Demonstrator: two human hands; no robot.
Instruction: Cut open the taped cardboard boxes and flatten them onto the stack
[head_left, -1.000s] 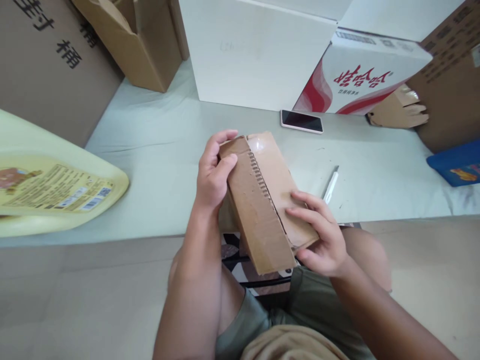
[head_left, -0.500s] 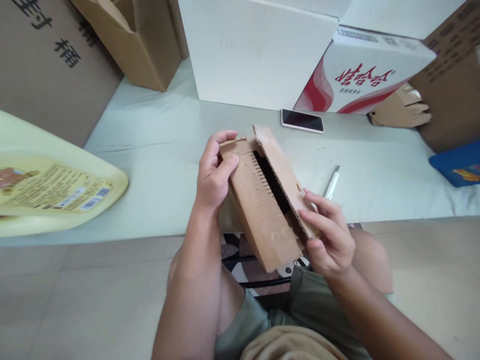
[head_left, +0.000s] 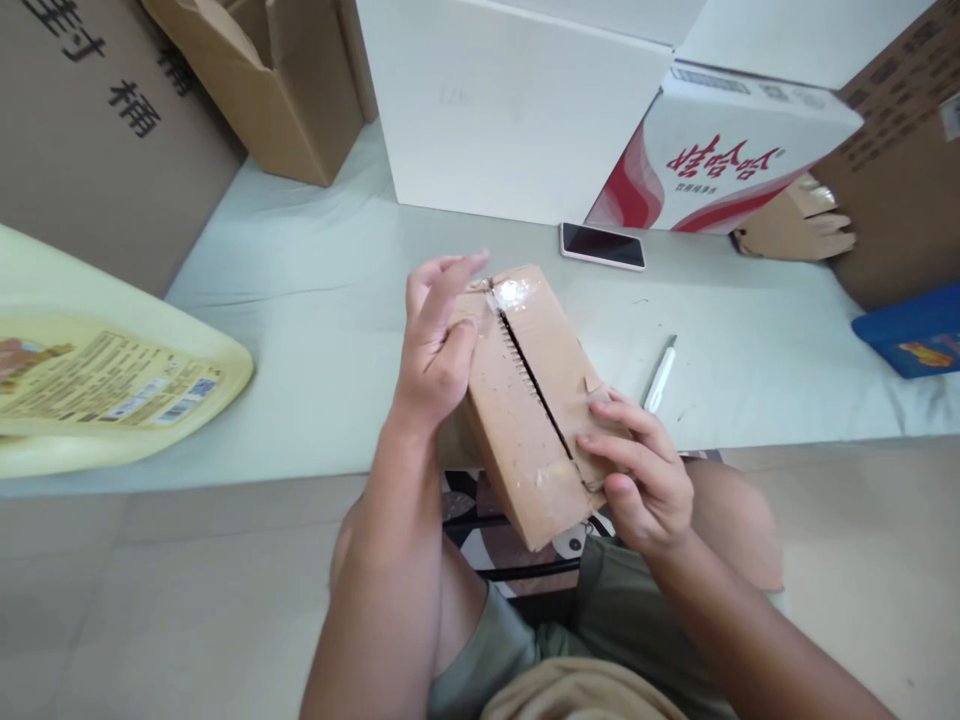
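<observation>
A small brown cardboard box [head_left: 517,430] is tilted above my lap at the table's near edge. Its two top flaps lie almost level, with a narrow dark slit between them and shiny tape at the far end. My left hand [head_left: 439,340] grips the far left corner, thumb on top and the index finger raised. On the right flap, my right hand [head_left: 649,470] presses with its fingertips while the thumb is at the near right edge. A white utility knife [head_left: 660,375] lies on the table just beyond my right hand.
A phone [head_left: 602,246] lies before a large white box [head_left: 517,110] and a red-and-white carton [head_left: 720,160]. On the left are a yellow bottle [head_left: 112,370] and an open cardboard box [head_left: 300,110]. A blue item [head_left: 915,335] sits at the right on the pale green cloth [head_left: 322,350].
The right flap, raised before, has come down, and the wide gap has narrowed to a slit. My right hand moved slightly left with it; my left index finger lifted.
</observation>
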